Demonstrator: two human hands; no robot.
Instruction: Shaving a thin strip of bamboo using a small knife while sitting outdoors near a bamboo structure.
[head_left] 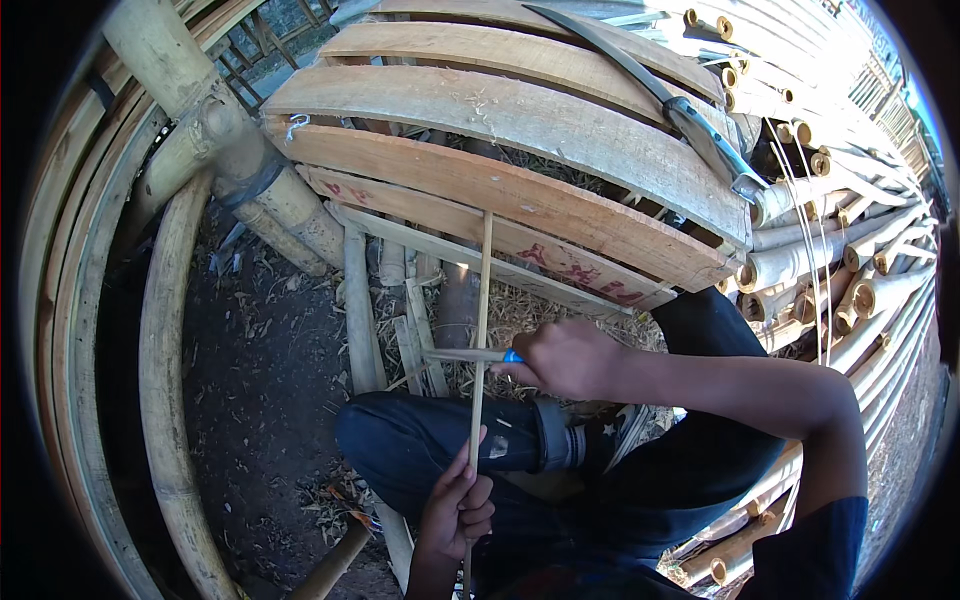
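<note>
My left hand (457,510) is closed around the lower part of a thin bamboo stick (484,290). The stick runs away from me, and its far end meets the side of a wooden crate (560,205). In my right hand (572,360) is a small knife (465,354) with a blue part at the base of its handle. Its blade points left and crosses the stick, touching or almost touching it, a little beyond my knee. My right fingers wrap the handle and hide most of it.
A hand saw (670,105) with a blue and black handle lies on the crate slats. Many cut bamboo poles (790,270) are stacked at the right. Thick bamboo posts (170,330) stand at the left. Shavings (520,300) litter the ground near my legs.
</note>
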